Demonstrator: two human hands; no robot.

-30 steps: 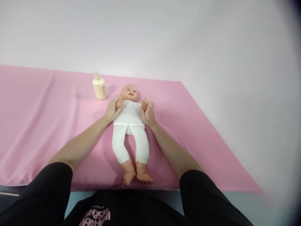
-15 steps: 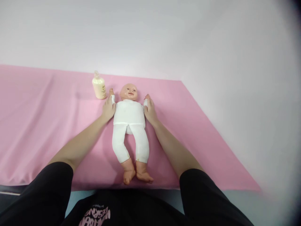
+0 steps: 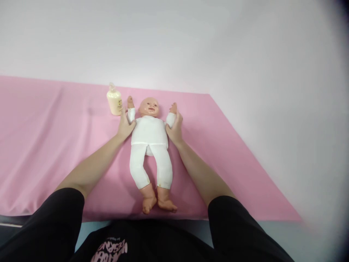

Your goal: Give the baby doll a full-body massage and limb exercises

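I see the doll [image 3: 149, 145] lying face-up on the pink sheet [image 3: 54, 145], feet nearest me. My left hand [image 3: 125, 126] clasps its one upper arm, my right hand [image 3: 174, 127] the other. Beyond the left hand, beside the doll's head, stands a lotion bottle [image 3: 114, 102].

Bottle [image 3: 114, 103] blocks L; R open
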